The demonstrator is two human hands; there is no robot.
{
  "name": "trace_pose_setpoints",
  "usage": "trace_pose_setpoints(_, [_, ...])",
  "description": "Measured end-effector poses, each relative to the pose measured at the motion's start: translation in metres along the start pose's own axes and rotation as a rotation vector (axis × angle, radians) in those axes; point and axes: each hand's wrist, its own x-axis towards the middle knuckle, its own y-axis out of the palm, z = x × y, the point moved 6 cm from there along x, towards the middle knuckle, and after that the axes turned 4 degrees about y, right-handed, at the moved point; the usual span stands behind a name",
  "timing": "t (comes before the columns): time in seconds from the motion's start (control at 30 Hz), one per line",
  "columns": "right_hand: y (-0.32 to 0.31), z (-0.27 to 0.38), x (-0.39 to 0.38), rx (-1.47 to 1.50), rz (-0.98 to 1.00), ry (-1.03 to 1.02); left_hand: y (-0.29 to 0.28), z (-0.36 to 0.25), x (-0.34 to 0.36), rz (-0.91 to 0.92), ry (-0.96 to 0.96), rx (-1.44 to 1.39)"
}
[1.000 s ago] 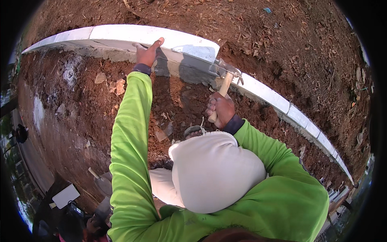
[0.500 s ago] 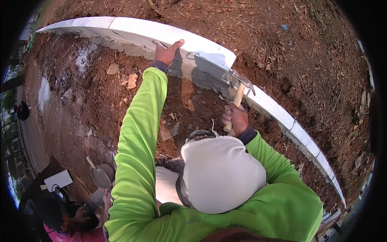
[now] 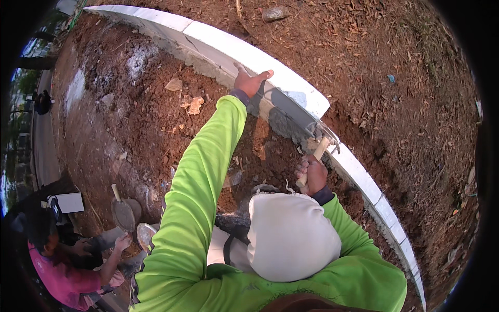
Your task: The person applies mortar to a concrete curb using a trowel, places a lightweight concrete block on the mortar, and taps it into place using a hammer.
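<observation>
A long white kerb of blocks (image 3: 228, 44) curves across the dirt. My left hand (image 3: 250, 82) rests against its near side, thumb over the top edge and fingers stretched along the face. In my right hand (image 3: 313, 176) is a hammer (image 3: 320, 149), gripped by its wooden handle. The hammer's metal head is beside the end of the taller block, where it meets the lower kerb (image 3: 358, 177); whether they touch I cannot tell. Grey mortar (image 3: 286, 125) lies along the block's base below the hammer.
A rounded white cloth shape (image 3: 293, 234) with a cord sits between my arms, hiding ground. At lower left a person in pink (image 3: 67, 275) sits near a trowel-like tool (image 3: 123, 213) and a pale round dish (image 3: 145, 236). Stones (image 3: 195, 105) lie in the loose soil.
The view has shifted, so the kerb appears lower and farther right. More of the person in pink shows. The hammer stays near the block's end, its handle still in my right hand.
</observation>
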Motion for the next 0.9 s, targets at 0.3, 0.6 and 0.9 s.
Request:
trace_pose_setpoints(0.3, [0.005, 0.001, -0.006, -0.060, 0.006, 0.034, 0.008, -0.004, 0.008, -0.059, 0.022, 0.064])
trace_pose_setpoints(0.6, [-0.110, 0.012, -0.030, -1.173, -0.079, -0.290, 0.005, 0.038, 0.035, -0.035, -0.023, -0.086])
trace_pose_setpoints(0.9, [0.027, 0.088, -0.108, -1.407, 0.151, -1.116, 0.008, 0.041, 0.033, -0.016, -0.036, -0.092])
